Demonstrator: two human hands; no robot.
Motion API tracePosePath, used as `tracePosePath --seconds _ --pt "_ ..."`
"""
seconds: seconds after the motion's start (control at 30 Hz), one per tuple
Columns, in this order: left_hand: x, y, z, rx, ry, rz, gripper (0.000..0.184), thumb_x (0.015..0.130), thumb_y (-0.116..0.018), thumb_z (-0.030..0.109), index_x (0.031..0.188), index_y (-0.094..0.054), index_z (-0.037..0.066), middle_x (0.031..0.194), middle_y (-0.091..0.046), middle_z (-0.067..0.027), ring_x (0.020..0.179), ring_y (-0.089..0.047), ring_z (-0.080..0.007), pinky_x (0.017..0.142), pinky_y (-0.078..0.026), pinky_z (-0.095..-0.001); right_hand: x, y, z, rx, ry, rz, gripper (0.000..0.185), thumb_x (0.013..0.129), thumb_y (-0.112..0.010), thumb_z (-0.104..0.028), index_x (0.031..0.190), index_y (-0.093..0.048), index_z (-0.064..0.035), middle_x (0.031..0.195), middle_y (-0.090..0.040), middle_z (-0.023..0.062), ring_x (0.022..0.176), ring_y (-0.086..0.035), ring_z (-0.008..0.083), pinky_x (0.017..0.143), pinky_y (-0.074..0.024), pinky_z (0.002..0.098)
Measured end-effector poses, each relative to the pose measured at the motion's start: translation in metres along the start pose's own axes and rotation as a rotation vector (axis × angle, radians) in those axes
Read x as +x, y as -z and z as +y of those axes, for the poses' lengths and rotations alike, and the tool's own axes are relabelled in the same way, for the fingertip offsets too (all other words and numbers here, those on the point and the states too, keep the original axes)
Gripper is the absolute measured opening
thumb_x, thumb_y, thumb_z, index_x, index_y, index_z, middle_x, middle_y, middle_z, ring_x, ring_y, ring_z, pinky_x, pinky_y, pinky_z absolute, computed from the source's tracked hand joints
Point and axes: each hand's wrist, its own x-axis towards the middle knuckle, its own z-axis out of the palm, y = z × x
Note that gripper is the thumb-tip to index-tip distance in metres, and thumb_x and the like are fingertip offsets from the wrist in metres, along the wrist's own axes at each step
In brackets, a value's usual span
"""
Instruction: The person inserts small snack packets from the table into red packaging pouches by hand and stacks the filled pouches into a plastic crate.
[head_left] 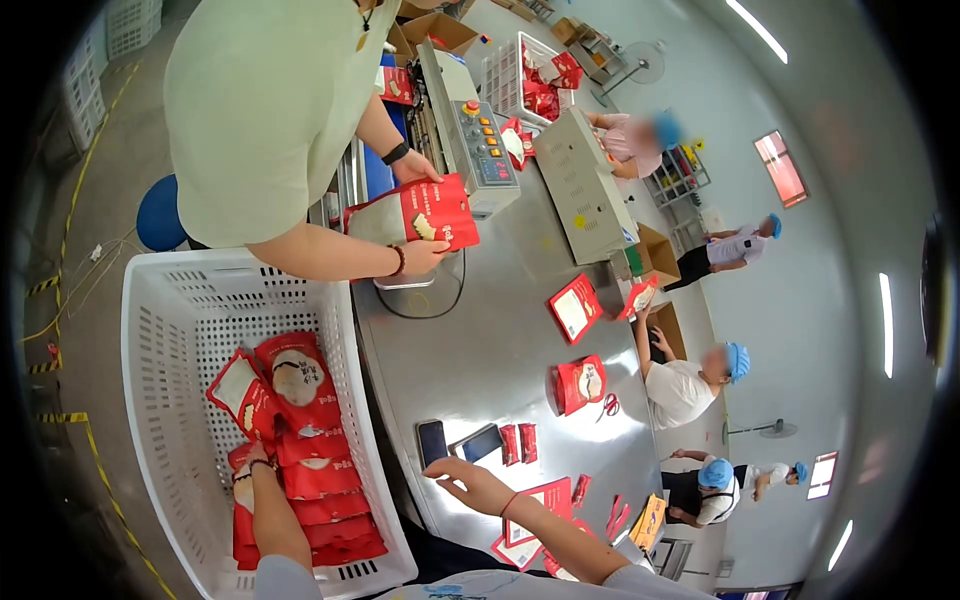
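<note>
My left hand (257, 456) reaches down into a white plastic basket (150, 400). Its fingers close on the lower end of a tilted red pouch (241, 392), which partly hides them. Filled red pouches (318, 478) lie overlapped in a row beside that arm, and another with a round pale label (298, 377) rests at the row's far end. Above the steel table (450, 360), my right hand (474, 486) is empty, fingers loosely apart. Closest to it are a dark phone (432, 442) and a second phone (477, 444).
A person in a pale green top (270, 110) holds a red pouch (440, 212) beside a sealing machine (484, 150). Across the table lie more pouches (580, 385), small red packets (519, 444) and red scissors (609, 405). Several co-workers in blue caps are beyond it.
</note>
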Motion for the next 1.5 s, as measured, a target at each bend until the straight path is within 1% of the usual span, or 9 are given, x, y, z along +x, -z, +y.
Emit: tracePosePath --seconds 0.27,0.63,0.73,0.9,1.0,1.07,1.2,1.27,1.5 --pt "-0.129 0.058 0.114 0.448 -1.043 0.359 0.031 0.098 -0.049 0.022 0.109 -0.057 -0.006 0.101 -0.062 -0.0289 0.095 -0.06 -0.0457 0.078 -0.048 -0.0465 -0.006 -0.017 -0.007 0.014 0.022 0.029 0.022 0.094 -0.053 -0.009 0.114 -0.059 -0.0061 0.109 -0.061 0.0114 0.1 -0.06 0.0307 0.086 -0.0497 0.0354" --pt "-0.575 0.118 0.195 1.927 -1.599 -0.185 0.013 0.085 -0.055 0.018 0.082 -0.063 0.008 0.082 -0.066 -0.0126 0.072 -0.067 -0.0296 0.06 -0.053 -0.0398 0.038 -0.059 -0.119 -0.131 0.58 0.156 0.085 0.067 -0.079 -0.014 0.14 -0.037 -0.0047 0.147 -0.034 0.0174 0.141 -0.027 0.0332 0.115 -0.0246 0.0471" --pt "-0.625 0.116 0.175 1.779 -1.985 -0.344 0.007 0.08 -0.059 0.013 0.082 -0.062 0.008 0.082 -0.069 -0.0075 0.074 -0.067 -0.025 0.064 -0.054 -0.0363 0.041 -0.071 -0.127 0.078 0.717 0.197 0.067 0.068 -0.075 -0.011 0.129 -0.048 -0.0046 0.131 -0.05 0.0167 0.125 -0.045 0.034 0.109 -0.0335 0.0452" --pt "-0.681 0.113 0.145 1.552 -1.858 -0.459 0.013 0.082 -0.062 0.013 0.092 -0.066 0.006 0.087 -0.071 -0.0068 0.081 -0.068 -0.0237 0.07 -0.053 -0.0332 0.001 -0.041 -0.12 0.088 0.684 -0.066 0.027 0.07 -0.073 -0.021 0.09 -0.063 -0.0049 0.086 -0.057 0.0115 0.09 -0.059 0.0327 0.076 -0.0481 0.0424" --pt "-0.662 0.136 0.134 1.194 -1.607 -0.713 0.035 0.085 -0.065 0.016 0.12 -0.062 0.007 0.106 -0.069 -0.0114 0.099 -0.066 -0.0254 0.088 -0.051 -0.036 -0.036 -0.02 -0.12 0.189 0.683 -0.135 0.021 0.072 -0.071 -0.022 0.078 -0.062 -0.0039 0.085 -0.058 0.0098 0.088 -0.06 0.0318 0.072 -0.0488 0.0426" --pt "-0.611 0.152 0.123 0.048 -0.948 -0.829 0.057 0.087 -0.066 0.023 0.139 -0.045 0.01 0.131 -0.056 -0.0164 0.118 -0.056 -0.0287 0.101 -0.043 -0.0437 -0.053 -0.02 -0.109 0.318 0.722 -0.036 0.019 0.073 -0.07 -0.02 0.076 -0.062 -0.0024 0.085 -0.058 0.01 0.085 -0.06 0.0319 0.07 -0.0481 0.0422" --pt "-0.564 0.147 0.077 -0.057 -0.739 -0.884 0.071 0.087 -0.068 0.028 0.146 -0.033 0.013 0.142 -0.045 -0.0116 0.135 -0.038 -0.0235 0.109 -0.034 -0.0442 -0.06 0.0 -0.105 0.581 0.58 0.184 0.03 0.076 -0.074 -0.026 0.082 -0.061 0.0005 0.082 -0.056 0.0137 0.076 -0.058 0.0343 0.069 -0.0458 0.0398" --pt "-0.579 0.122 0.076 0.319 -1.104 -0.406 0.07 0.072 -0.077 -0.003 0.135 -0.046 0.005 0.128 -0.057 -0.01 0.113 -0.057 -0.0182 0.094 -0.047 -0.034 -0.053 0.005 -0.102 0.542 0.568 0.37 0.037 0.076 -0.076 -0.032 0.084 -0.061 0.0006 0.082 -0.055 0.013 0.073 -0.057 0.0317 0.069 -0.046 0.0376" --pt "-0.585 0.033 0.138 0.528 -1.454 -0.373 0.015 0.083 -0.067 -0.001 0.085 -0.054 0.007 0.079 -0.058 -0.0015 0.077 -0.057 -0.0096 0.073 -0.048 -0.0262 -0.033 0.084 -0.051 0.03 0.664 0.562 0.021 0.075 -0.069 -0.007 0.096 -0.071 -0.0093 0.086 -0.06 0.0062 0.081 -0.061 0.0238 0.068 -0.0502 0.033"
